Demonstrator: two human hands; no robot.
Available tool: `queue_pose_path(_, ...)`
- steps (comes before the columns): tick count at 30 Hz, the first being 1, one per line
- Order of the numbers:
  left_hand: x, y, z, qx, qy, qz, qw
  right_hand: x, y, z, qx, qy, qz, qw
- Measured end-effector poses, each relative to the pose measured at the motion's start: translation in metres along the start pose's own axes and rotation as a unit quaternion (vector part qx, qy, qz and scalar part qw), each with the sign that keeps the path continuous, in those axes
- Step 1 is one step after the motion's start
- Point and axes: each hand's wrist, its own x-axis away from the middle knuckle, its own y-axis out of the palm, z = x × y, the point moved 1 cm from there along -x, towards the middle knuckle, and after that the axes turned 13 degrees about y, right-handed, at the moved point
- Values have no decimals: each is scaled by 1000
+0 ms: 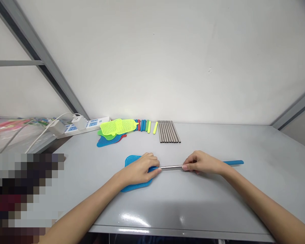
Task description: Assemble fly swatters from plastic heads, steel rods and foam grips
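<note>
On the grey table lies a blue fly swatter with a perforated blue head, a thin metal rod and a blue handle. My left hand covers part of the head, its fingers closed on the neck where the blue plastic meets the rod. Farther right, my right hand pinches the metal rod with thumb and fingers. Beyond that wrist the blue handle sticks out to the right. Where handle and rod join is hidden by my right hand.
Behind my hands lie a pile of swatter heads, mostly yellow-green and blue, coloured handles and a row of metal rods. A power strip with plugged-in chargers and cables stands at the back left, near plastic-wrapped items.
</note>
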Motion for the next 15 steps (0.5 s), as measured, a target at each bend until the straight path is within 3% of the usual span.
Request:
queue_pose_path(5,2,3,8,-5,5,-5,1000,0,8,-1,32,-12,35,999)
queue_pose_path(15,5,4,18,-34,28,-11,999,1,14,-5,-33,2,-33,999)
